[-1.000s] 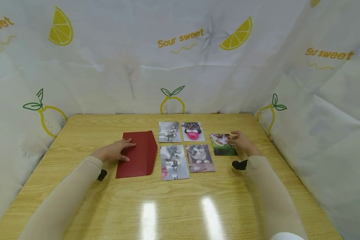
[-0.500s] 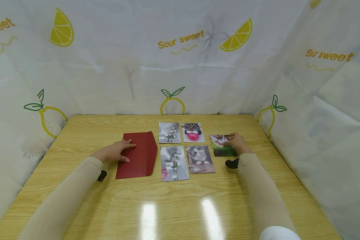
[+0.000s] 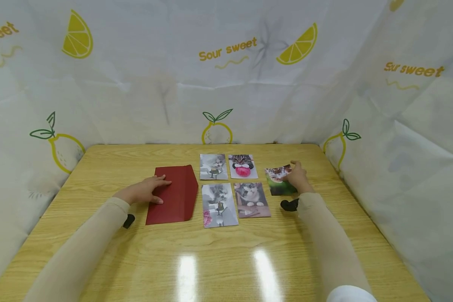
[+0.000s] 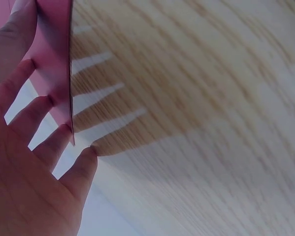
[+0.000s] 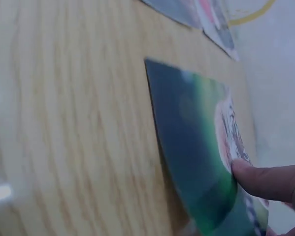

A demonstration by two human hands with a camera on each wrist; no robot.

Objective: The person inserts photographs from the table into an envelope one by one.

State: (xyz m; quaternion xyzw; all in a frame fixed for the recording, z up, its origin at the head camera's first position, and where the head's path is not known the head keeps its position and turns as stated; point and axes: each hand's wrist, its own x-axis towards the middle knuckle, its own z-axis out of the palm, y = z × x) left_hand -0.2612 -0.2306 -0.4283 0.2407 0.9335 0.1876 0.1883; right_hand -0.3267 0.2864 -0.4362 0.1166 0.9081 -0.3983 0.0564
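Observation:
A red envelope (image 3: 175, 205) lies at the left, its pointed flap facing right. My left hand (image 3: 143, 191) rests on its left side with the fingers spread; in the left wrist view the fingertips touch the red paper (image 4: 53, 54). At the right is a photo card of a tiger (image 3: 278, 186) on a green ground. My right hand (image 3: 298, 178) pinches this card by its right side. From the right wrist view, the thumb (image 5: 265, 182) presses on the picture, and the card bends with one edge raised off the table.
Between the hands lie several cat photo cards in two rows: a grey one (image 3: 213, 167), a cat with a pink ball (image 3: 243, 166), a larger grey one (image 3: 219, 205) and a cat with white paws (image 3: 251, 200). A lemon-print cloth (image 3: 147, 75) surrounds the wooden table (image 3: 226, 260).
My right hand has moved left onto the tiger card and taken hold of it, and the card's right side has risen. My left hand and the envelope have stayed put.

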